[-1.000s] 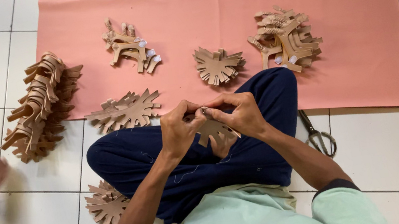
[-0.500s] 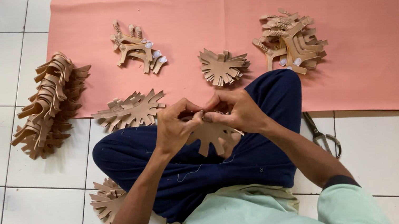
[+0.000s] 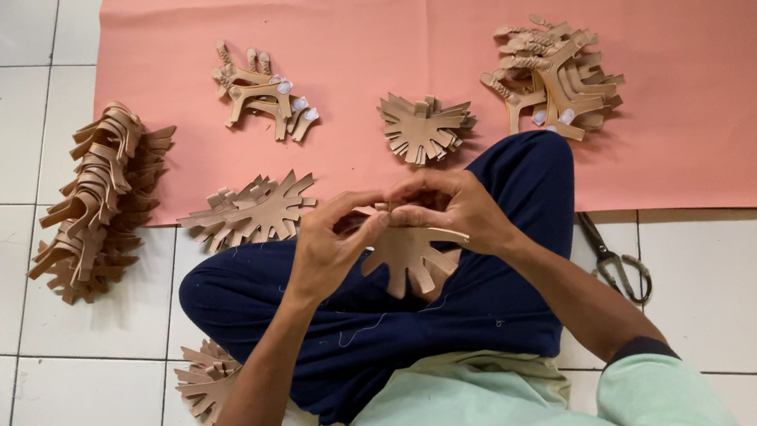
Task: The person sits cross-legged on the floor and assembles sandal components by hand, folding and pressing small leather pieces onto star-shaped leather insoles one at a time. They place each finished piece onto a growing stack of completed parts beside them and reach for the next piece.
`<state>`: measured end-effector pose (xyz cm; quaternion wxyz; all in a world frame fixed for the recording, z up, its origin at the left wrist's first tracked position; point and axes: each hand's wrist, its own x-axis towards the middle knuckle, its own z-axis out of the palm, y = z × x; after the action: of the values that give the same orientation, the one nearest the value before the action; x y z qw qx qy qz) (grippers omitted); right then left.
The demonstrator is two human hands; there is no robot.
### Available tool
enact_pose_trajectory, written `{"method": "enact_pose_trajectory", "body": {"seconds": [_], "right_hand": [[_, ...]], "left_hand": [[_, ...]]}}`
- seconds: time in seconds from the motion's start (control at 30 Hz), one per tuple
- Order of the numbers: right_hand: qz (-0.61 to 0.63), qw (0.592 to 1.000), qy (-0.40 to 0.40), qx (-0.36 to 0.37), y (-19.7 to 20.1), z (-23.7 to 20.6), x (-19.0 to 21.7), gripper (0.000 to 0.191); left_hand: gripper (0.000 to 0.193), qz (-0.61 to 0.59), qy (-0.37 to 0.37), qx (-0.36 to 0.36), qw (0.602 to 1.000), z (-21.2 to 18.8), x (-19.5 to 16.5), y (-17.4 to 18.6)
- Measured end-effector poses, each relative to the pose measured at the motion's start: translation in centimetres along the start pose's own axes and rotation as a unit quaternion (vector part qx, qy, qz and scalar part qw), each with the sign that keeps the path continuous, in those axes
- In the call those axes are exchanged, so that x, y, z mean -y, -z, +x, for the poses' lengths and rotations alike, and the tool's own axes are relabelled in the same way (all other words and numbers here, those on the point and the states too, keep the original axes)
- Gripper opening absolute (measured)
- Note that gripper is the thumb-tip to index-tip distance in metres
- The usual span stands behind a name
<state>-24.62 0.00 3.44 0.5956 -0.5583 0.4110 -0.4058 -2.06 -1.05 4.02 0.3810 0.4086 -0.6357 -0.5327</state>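
— Tan cut-out (image 3: 411,256) in both hands, held over the lap above the crossed legs (image 3: 361,297). Left hand (image 3: 328,246) pinches its upper edge, thumb and fingers closed on it; right hand (image 3: 448,207) is curled shut on the same top edge, fingertips meeting the left's.

— So which step is this?

— Looks like joining or threading at the top of the piece, mid-way I'd judge. I can't make out what is between the fingertips; possibly a thread, it's too small to tell. What comes next calls for a steady pinch and fine fingertip work, with the piece kept from twisting.

— And around them?

— Similar pieces fanned on the pink sheet (image 3: 684,94): a stack (image 3: 555,79) at right, a small fan (image 3: 425,124) in the middle, and a long pile (image 3: 98,202) at left. Scissors (image 3: 618,256) lie beside the right knee.

— Any change from a second ago?

— Hands sit much the same, fingers drawn closer together. The foot at the left edge is gone.
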Motion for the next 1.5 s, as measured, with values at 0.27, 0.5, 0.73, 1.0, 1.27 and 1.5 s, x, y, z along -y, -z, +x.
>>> {"method": "enact_pose_trajectory", "body": {"seconds": [0.27,0.5,0.73,1.0,1.27,1.5], "right_hand": [[-0.055,0.995,0.053,0.057,0.8,-0.1,0.1,0.018],[-0.073,0.997,0.011,0.019,0.4,0.0,0.0,0.015],[-0.042,0.999,0.03,-0.011,-0.9,-0.9,-0.2,0.013],[-0.065,0.997,0.039,0.003,-1.6,-1.5,0.2,0.02],[-0.153,0.979,0.128,-0.031,-2.1,-1.6,0.5,0.024],[0.078,0.993,0.069,0.058,-0.9,0.0,0.4,0.018]], "left_hand": [[0.017,0.041,-0.03,-0.006,0.999,-1.1,-0.6,-1.0],[0.013,0.041,0.018,-0.06,0.997,-1.8,-0.6,-2.2],[0.013,0.033,0.003,-0.067,0.997,-2.4,-0.3,-1.5],[0.018,-0.011,0.039,-0.048,0.998,-3.5,0.2,-1.2],[0.02,-0.103,0.012,-0.012,0.995,-3.6,0.6,-0.6],[0.013,-0.123,0.053,-0.038,0.99,-3.1,0.3,-1.7]]}}
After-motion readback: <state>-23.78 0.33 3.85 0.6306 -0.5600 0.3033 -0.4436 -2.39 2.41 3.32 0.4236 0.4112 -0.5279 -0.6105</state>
